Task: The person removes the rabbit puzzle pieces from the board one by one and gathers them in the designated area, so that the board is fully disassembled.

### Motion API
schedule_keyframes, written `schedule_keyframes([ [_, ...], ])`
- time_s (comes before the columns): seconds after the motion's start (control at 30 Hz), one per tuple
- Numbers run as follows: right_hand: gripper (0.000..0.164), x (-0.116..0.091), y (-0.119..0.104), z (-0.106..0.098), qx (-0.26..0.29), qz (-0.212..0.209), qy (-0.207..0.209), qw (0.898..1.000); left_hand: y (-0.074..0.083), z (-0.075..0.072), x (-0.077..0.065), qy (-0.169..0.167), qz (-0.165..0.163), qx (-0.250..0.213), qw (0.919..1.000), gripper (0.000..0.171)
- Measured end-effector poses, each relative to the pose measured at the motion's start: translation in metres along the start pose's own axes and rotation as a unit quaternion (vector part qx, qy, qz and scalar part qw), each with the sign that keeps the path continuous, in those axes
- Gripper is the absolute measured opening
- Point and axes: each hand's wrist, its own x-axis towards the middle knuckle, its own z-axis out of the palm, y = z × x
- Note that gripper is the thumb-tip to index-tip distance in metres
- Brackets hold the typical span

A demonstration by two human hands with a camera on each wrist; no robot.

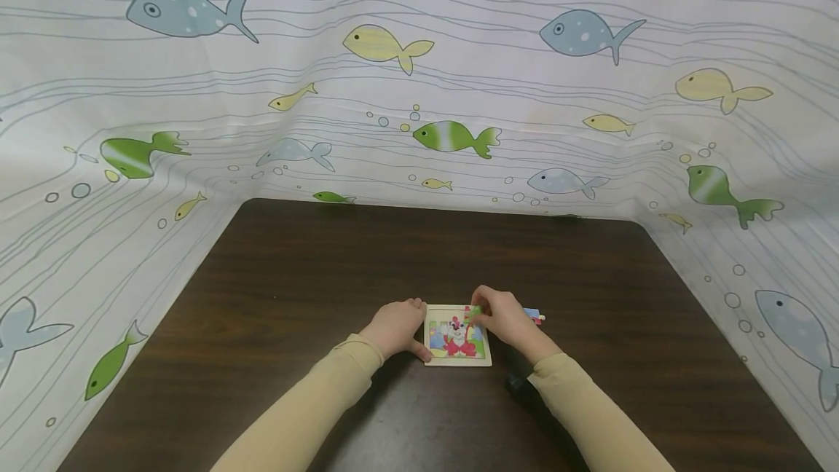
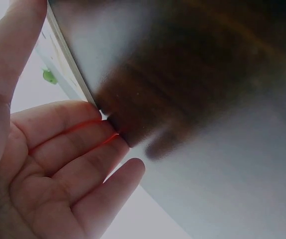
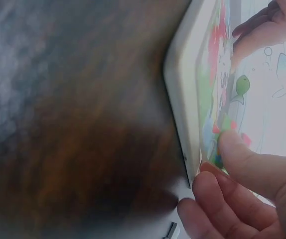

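A small jigsaw puzzle in a pale wooden frame (image 1: pixel 459 363) lies on the table, showing a cartoon animal in red. My left hand (image 1: pixel 396 326) rests along its left side, thumb at the near corner and fingertips by the far one. In the left wrist view the fingers (image 2: pixel 78 149) extend to the frame's edge. Over the far right corner my right hand (image 1: pixel 507 320) pinches a green and red puzzle piece (image 3: pixel 226 122) between thumb and forefinger. Partly behind that hand lies a loose blue puzzle piece (image 1: pixel 534 314).
The dark wood table (image 1: pixel 314 268) extends around the puzzle. A white curtain (image 1: pixel 367 108) printed with fish stands along its back and both sides. Below the right wrist is a black object (image 1: pixel 518 387).
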Motion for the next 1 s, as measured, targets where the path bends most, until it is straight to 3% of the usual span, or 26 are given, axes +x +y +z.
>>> schedule_keyframes([
  [0.5, 0.025, -0.0076, 0.0014, -0.0039, 0.021, -0.046, -0.021, 0.998, 0.0005, -0.0012, 0.0000, -0.002, 0.000, -0.003, 1.0000, 0.097],
  [0.73, 0.020, -0.0090, 0.0038, -0.0040, 0.023, -0.073, -0.012, 0.997, 0.0000, -0.0007, -0.0008, -0.003, 0.001, -0.005, 1.0000, 0.097],
  [1.0, 0.013, -0.0096, 0.0031, -0.0055, 0.031, -0.057, -0.014, 0.998, -0.0001, -0.0010, -0.0014, 0.006, 0.004, -0.002, 1.0000, 0.096],
])
